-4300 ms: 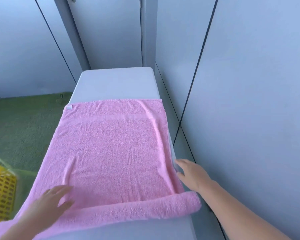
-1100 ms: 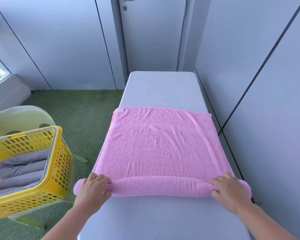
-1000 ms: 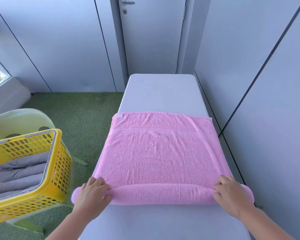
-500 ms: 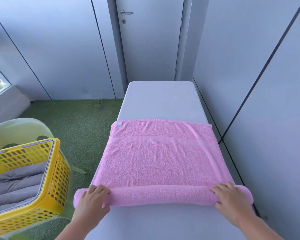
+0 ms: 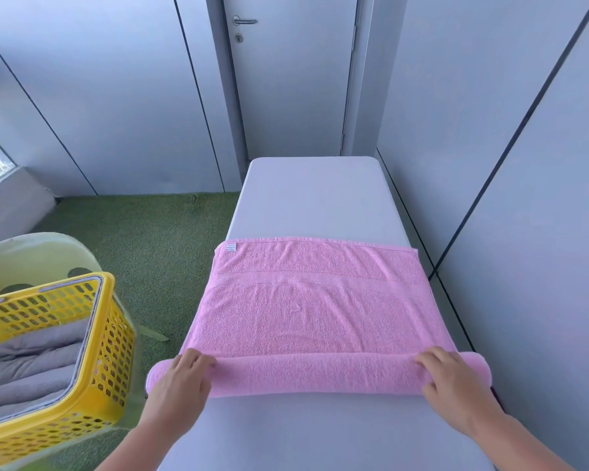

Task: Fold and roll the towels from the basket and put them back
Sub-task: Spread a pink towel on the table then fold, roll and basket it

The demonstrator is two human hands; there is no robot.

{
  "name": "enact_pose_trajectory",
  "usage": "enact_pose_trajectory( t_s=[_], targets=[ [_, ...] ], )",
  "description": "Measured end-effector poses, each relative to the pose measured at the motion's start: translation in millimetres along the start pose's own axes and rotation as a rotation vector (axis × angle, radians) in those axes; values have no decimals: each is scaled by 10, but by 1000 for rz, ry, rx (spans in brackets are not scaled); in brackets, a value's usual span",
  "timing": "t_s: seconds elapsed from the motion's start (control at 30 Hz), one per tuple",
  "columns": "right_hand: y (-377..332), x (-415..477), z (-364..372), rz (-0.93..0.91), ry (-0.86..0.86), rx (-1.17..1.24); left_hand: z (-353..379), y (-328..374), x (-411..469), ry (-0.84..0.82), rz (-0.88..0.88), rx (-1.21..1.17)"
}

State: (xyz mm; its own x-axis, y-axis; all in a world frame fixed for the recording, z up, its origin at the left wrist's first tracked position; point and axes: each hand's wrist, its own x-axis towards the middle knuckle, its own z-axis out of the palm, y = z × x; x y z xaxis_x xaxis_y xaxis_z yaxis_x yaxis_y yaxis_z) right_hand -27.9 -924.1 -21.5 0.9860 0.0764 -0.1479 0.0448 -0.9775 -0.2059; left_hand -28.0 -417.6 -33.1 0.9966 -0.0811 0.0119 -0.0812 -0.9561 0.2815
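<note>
A pink towel (image 5: 315, 311) lies flat across the grey table (image 5: 312, 198), its near end wound into a thick roll (image 5: 315, 375) that spans the table's width. My left hand (image 5: 181, 385) curls over the roll's left end, and my right hand (image 5: 453, 379) curls over its right end. Both ends of the roll stick out past the table's edges. To the left stands the yellow basket (image 5: 114, 338), with grey rolled towels (image 5: 31, 362) inside.
The basket sits on a pale green chair (image 5: 31, 253) over green artificial turf (image 5: 143, 239). A grey panel wall (image 5: 531, 232) runs close along the table's right side. A closed door (image 5: 293, 79) stands behind the table's far end.
Both hands have rolled the towel's near end further away from me, so the roll is thicker and the flat part shorter. The view has tilted up.
</note>
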Motion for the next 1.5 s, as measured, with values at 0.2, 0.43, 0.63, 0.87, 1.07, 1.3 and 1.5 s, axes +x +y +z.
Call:
enact_pose_trajectory(
  t_s=[0.2, 0.43, 0.63, 0.87, 1.07, 1.3, 1.5],
  targets=[
    [37, 77, 45, -68, -72, -141, 52, -63, 42, -143, 51, 141],
    [-161, 33, -280, -62, -47, -207, 54, -82, 35, -47, 120, 176],
    [-26, 54, -126, -8, -26, 1, 12, -48, 64, 30, 76, 36],
    [25, 111, -54, -49, -193, -225, 30, -85, 60, -159, 85, 116],
    [-25, 178, -120, -101, -132, -244, 38, -74, 150, -90, 122, 190],
    [5, 165, -87, 28, -49, -67, -40, -26, 184, 23, 107, 144],
    [35, 116, -42, -35, -96, -154, 12, -12, 184, -74, 76, 62]
  ],
)
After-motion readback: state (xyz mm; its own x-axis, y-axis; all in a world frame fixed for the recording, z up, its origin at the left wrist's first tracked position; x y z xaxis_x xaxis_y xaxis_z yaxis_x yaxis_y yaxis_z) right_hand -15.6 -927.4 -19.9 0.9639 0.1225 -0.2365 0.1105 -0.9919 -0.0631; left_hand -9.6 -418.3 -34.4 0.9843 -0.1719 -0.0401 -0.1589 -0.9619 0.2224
